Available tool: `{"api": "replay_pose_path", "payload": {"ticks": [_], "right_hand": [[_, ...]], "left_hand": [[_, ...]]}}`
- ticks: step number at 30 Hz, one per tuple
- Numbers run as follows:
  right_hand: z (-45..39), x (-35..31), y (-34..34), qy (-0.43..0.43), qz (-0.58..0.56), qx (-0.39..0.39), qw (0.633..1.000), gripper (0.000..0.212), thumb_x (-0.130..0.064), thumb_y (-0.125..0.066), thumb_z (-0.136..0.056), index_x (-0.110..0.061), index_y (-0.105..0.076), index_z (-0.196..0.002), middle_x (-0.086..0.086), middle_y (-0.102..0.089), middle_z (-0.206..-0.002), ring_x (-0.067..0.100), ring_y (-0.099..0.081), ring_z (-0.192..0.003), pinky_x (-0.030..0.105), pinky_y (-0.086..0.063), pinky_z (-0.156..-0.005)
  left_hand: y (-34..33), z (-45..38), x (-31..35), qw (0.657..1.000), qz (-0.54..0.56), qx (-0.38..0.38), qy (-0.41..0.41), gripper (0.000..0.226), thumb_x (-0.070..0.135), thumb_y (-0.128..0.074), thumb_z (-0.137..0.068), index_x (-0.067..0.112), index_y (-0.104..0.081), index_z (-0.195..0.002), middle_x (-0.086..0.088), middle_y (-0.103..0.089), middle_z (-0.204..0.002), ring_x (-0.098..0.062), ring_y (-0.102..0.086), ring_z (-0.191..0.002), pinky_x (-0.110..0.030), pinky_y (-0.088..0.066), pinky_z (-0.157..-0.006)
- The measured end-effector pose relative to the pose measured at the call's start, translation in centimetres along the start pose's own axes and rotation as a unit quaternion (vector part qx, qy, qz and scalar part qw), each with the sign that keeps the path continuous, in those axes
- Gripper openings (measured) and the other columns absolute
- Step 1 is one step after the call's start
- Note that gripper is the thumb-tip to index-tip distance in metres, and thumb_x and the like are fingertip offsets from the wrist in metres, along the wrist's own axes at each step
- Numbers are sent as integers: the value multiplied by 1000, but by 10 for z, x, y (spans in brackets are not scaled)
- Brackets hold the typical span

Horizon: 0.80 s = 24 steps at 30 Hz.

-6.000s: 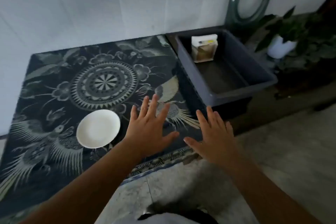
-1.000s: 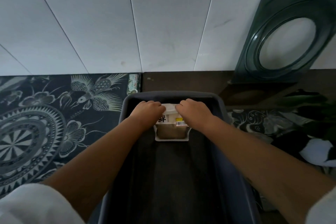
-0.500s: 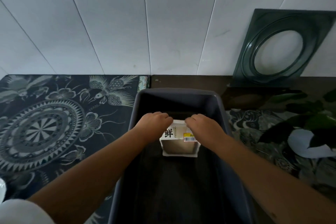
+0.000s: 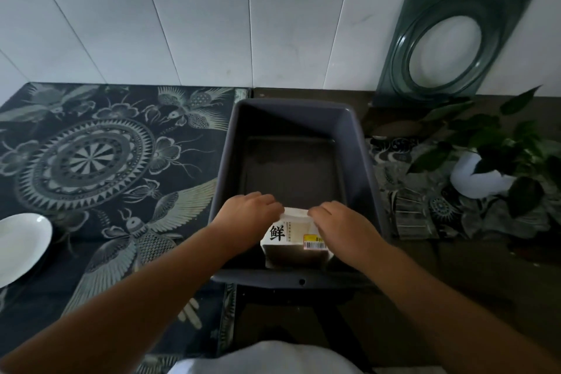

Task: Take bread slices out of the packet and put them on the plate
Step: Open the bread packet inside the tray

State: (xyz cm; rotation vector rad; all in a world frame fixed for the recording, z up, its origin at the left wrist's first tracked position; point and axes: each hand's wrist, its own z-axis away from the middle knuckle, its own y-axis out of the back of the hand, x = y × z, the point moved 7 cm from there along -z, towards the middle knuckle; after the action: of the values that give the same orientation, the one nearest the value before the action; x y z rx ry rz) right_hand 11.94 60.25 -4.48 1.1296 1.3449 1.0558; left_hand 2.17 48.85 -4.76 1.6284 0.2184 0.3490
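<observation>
The bread packet (image 4: pixel 293 241), white with a black character and a yellow sticker, stands at the near end of the dark grey bin (image 4: pixel 362 161). My left hand (image 4: pixel 247 211) grips its top left corner and my right hand (image 4: pixel 340 223) grips its top right corner. Brown bread shows through the packet's clear lower front. The white plate (image 4: pixel 21 244) lies at the far left edge on the patterned cloth, partly cut off by the frame.
A dark patterned cloth (image 4: pixel 115 161) covers the table on the left. A green frame with an oval hole (image 4: pixel 449 42) leans on the white wall. A potted plant in a white pot (image 4: pixel 482 179) stands at right.
Both hands have drawn the packet from the bin's far end toward its near end. The view has tilted down and the plate has come into sight at left.
</observation>
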Motion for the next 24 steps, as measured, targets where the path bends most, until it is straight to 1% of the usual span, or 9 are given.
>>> {"api": "replay_pose_path", "payload": {"ticks": [3,5,7,10,12,15,19,22,24], "right_hand": [[25,-8,-21,-27,-7,-12,1000,25,-21,-57,-91,-16,-56,-115,4,-63,-107,19,-58,-95,33,-55,-75],[36,-11,-35,-38,-13,-22,999,22,-19,-55,-91,-16,-56,-113,5,-63,-108,22,-58,-98,35,-56,-77],[41,-11,-39,-51,-17,-23,998,22,-19,-53,-92,-17,-56,-114,4,-62,-111,22,-57,-101,35,-55,-79],[42,-8,-35,-74,-22,-14,997,27,-22,-52,-93,-18,-53,-120,3,-59,-115,21,-54,-104,36,-54,-81],[43,-8,-33,-84,-25,-16,996,30,-23,-52,-92,-17,-52,-122,3,-58,-115,22,-54,-105,38,-54,-82],[41,-10,-32,-80,-11,-26,996,33,-22,-52,-91,-17,-50,-123,4,-57,-115,22,-54,-105,37,-54,-82],[39,-11,-28,-80,-20,-39,996,36,-21,-57,-88,-16,-48,-123,6,-57,-119,24,-54,-107,39,-52,-85],[39,-5,-19,-89,-55,-30,994,29,-22,-54,-89,-17,-49,-117,4,-58,-116,23,-55,-105,40,-50,-85],[40,-3,-12,-79,-54,-19,995,25,-24,-54,-91,-17,-53,-115,3,-60,-115,22,-57,-103,39,-50,-84]], "left_hand": [[-20,21,14,999,-3,-37,6,12,23,-62,-88,24,-64,-100,0,-65,-92,-24,-65,-81,-36,-53,-59],[-30,31,21,997,-16,-72,17,15,23,-59,-90,24,-59,-105,-2,-63,-98,-28,-66,-81,-37,-53,-61],[-36,37,25,994,-17,-98,37,25,18,-59,-89,22,-54,-113,-5,-58,-107,-32,-66,-82,-39,-53,-63],[-38,38,28,992,19,-112,57,36,17,-59,-90,21,-48,-124,-8,-53,-118,-33,-64,-91,-45,-56,-74],[-37,37,30,991,40,-110,58,39,20,-57,-92,20,-47,-129,-9,-52,-122,-32,-63,-97,-46,-55,-80],[-37,38,30,992,58,-96,50,43,20,-59,-91,18,-45,-132,-10,-52,-122,-31,-61,-101,-44,-54,-84],[-32,39,25,993,78,-69,64,52,19,-57,-91,20,-37,-139,-9,-60,-119,-30,-62,-98,-41,-50,-77],[-24,39,20,993,82,-50,72,39,21,-53,-91,17,-46,-130,-9,-64,-116,-30,-63,-97,-42,-51,-75],[-16,41,20,997,68,-8,39,31,24,-53,-91,16,-55,-121,-8,-69,-107,-30,-65,-91,-42,-51,-73]]}}
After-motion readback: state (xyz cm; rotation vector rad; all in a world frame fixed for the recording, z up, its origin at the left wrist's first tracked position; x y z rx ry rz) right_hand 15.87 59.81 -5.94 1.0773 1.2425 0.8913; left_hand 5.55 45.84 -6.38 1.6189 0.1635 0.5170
